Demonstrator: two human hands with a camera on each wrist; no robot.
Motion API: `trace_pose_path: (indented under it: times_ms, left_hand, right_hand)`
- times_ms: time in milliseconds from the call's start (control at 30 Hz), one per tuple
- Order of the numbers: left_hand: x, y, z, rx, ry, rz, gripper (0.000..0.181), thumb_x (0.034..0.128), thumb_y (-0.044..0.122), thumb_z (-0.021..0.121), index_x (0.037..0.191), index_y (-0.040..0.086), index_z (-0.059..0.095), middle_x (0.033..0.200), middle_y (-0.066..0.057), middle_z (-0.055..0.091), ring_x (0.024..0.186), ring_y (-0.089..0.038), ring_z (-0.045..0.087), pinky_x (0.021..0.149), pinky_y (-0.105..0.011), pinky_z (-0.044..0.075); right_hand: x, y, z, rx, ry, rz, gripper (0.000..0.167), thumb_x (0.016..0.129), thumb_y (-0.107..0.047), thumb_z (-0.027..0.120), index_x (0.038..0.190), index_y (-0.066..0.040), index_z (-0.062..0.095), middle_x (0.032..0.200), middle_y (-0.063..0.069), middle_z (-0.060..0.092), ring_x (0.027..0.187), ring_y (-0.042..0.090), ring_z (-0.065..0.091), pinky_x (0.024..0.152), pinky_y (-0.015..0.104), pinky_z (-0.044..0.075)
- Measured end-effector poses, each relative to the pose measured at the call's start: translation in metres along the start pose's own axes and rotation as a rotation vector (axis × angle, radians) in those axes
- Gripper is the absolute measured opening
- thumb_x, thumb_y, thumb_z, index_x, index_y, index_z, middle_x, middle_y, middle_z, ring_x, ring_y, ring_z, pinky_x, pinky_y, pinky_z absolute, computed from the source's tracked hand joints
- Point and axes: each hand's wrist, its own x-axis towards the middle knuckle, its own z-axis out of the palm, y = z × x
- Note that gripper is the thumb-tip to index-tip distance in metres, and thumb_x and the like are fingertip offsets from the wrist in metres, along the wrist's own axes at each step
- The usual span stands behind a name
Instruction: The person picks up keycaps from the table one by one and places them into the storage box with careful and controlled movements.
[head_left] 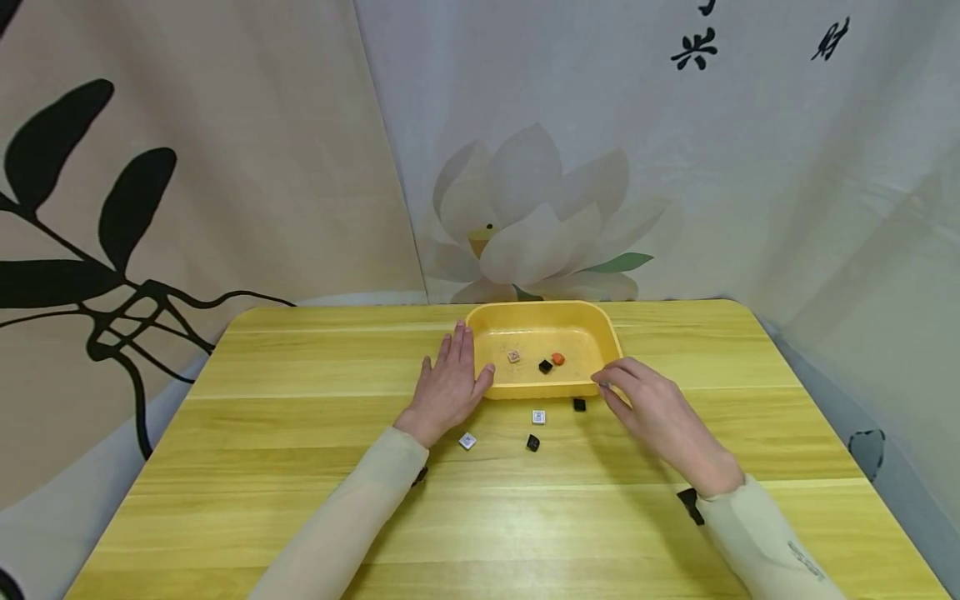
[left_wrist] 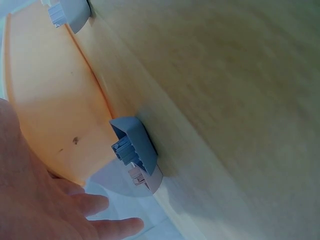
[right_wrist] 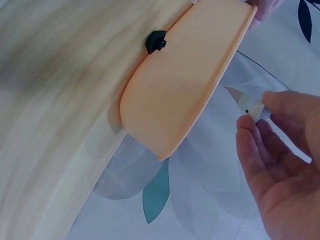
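A yellow plastic tray (head_left: 540, 390) stands at the back of the wooden table. My left hand (head_left: 448, 379) lies along its left side, fingers straight, thumb by the near corner. At the tray's near right corner, my right hand (head_left: 667, 412) pinches a small pale keycap (right_wrist: 259, 112) between thumb and fingers, level with the rim. Inside the tray are an orange keycap (head_left: 558, 359), a black keycap (head_left: 545, 366) and a pale keycap (head_left: 513, 356). Just in front lie a white keycap (head_left: 538, 417) and a black keycap (head_left: 579, 405); the left wrist view shows a dark keycap's (left_wrist: 135, 142) stem.
Nearer the person, another white keycap (head_left: 467, 441) and another black keycap (head_left: 533, 442) lie on the table (head_left: 525, 533). A black thing (head_left: 420, 476) shows partly from behind the left sleeve. A printed curtain (head_left: 300, 167) hangs behind the table's back edge.
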Motion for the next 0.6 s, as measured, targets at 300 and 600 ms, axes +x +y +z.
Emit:
trace_pose_path:
  times_ms: [300,600]
  left_hand:
    - [0.000,0.001,0.000,-0.002,0.003,-0.003,0.083,0.1083,0.056,0.026,0.165,-0.001,0.006,0.173,-0.013,-0.002,0.157,-0.037,0.013,0.114,-0.071,0.027]
    - [-0.001,0.001,-0.002,0.005,0.006,-0.002,0.082,0.1090,0.054,0.030,0.165,-0.001,0.006,0.173,-0.014,-0.002,0.157,-0.038,0.013,0.113,-0.072,0.026]
  right_hand:
    - [0.011,0.001,0.003,0.025,0.032,0.017,0.019,0.087,0.001,0.081,0.104,-0.004,0.075,0.101,0.005,0.071,0.084,0.020,0.070,0.069,0.036,0.059]
    - [0.025,0.003,0.007,0.037,0.034,0.033,0.018,0.089,0.000,0.079,0.106,-0.004,0.076,0.104,0.006,0.071,0.082,0.021,0.070,0.067,0.034,0.058]
